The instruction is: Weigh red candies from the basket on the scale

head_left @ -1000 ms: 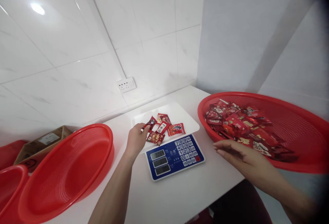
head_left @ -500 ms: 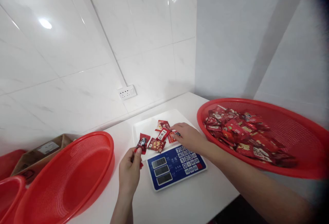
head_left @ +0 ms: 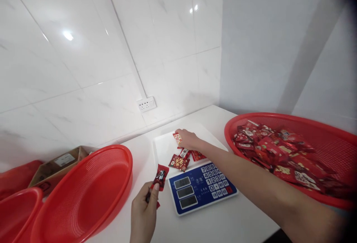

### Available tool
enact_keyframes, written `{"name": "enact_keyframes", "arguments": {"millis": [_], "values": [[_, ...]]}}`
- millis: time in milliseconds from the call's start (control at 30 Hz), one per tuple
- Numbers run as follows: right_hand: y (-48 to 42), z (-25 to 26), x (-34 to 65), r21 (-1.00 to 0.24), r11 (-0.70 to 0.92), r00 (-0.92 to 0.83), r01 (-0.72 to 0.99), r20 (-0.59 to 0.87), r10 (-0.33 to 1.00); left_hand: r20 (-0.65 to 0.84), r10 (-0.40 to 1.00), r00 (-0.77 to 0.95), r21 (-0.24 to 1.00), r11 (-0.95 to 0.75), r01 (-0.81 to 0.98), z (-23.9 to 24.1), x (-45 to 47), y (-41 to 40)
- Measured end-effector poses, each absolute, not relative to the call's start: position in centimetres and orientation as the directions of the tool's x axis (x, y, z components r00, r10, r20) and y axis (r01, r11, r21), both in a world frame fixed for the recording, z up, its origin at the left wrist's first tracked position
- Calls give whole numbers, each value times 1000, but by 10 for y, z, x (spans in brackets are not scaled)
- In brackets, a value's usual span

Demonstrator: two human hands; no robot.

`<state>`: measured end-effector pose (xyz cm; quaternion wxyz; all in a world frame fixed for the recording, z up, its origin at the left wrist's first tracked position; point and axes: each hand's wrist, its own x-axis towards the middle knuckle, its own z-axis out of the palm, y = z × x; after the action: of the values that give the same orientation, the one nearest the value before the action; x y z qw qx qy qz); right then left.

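My left hand (head_left: 145, 204) pinches small dark-red snack packets (head_left: 160, 176) between thumb and fingers, beside the front left of the weighing scale (head_left: 205, 187). Several red packets lie on the scale's white pan (head_left: 164, 146). One with gold lettering (head_left: 179, 162) is nearest the keypad, and a red-and-white one (head_left: 184, 153) touches it. At the pan's far side, my right hand (head_left: 187, 139) is closed at a red-and-cream packet (head_left: 177, 138); its fingertips are partly hidden. My right forearm crosses over the pan's right part and hides some of it.
A large red basket (head_left: 281, 115) full of red packets stands on the right. To the left are a red basket (head_left: 92, 183), another red basket (head_left: 22, 213) and a cardboard box (head_left: 57, 166). A socket (head_left: 147, 104) is on the tiled wall behind the white table (head_left: 223, 232).
My right hand has moved from the front right packets to the red-and-cream one farther back on the pan. My left hand still holds its packets. The view has shifted slightly left.
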<state>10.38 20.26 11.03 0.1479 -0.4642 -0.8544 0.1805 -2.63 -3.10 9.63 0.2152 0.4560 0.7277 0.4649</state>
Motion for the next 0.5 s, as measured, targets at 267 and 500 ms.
{"name": "enact_keyframes", "arguments": {"millis": [267,500], "values": [[193,121,120,-677,534,-504,507,269,820,112,882,-458,878,127,461,94,-22,-29],[161,137,147,-927,-218,-535,-305,-22,844,116,884,-453,888,112,446,91,-14,-27]]}}
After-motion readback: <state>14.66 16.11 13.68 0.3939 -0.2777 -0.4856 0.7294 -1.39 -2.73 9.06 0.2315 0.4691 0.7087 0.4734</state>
